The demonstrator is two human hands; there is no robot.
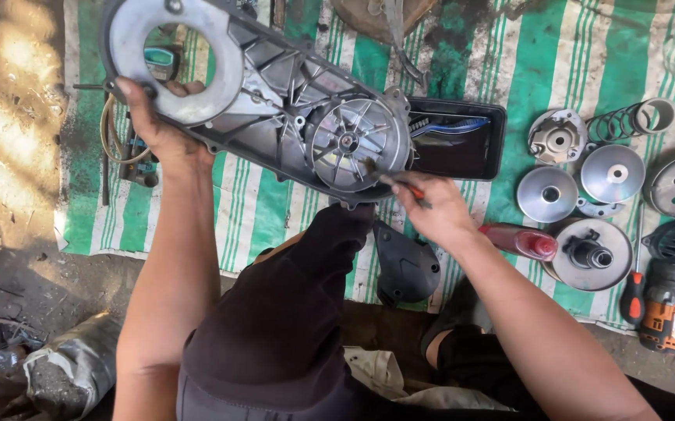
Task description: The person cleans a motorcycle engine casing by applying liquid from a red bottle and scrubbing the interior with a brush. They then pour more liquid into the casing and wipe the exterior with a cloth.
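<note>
Left hand [160,129]: clenched on the rim of the engine cover [263,97] at its ring-shaped end, thumb over the edge and fingertips showing through the big round opening; it carries the weight.
Right hand [433,209]: pinched around a small brush [390,181] with an orange handle, bristle end touching the cover just beside the finned round boss [357,143].
Engine cover, place: held up in the air in front of the person, above the raised knee [306,273] in dark trousers, and over the striped mat [509,70] on the ground.
Engine cover, long axis: runs from upper left to lower right, ring end up by the left hand, finned end down toward the right hand.
Nearer hand: the right hand is nearer the finned end, where the brush works; the left hand sits at the far end of the long axis.
Beyond the cover: a black tray [462,140] lies on the mat just behind the finned end, partly hidden by it.
Right side of mat: round metal discs [612,173] and a coil spring [618,123] lie well apart from the hands; a red bottle [523,240] lies just beside the right wrist.
Far right: a screwdriver [632,296] and an orange power drill [673,320] at the mat's edge.
</note>
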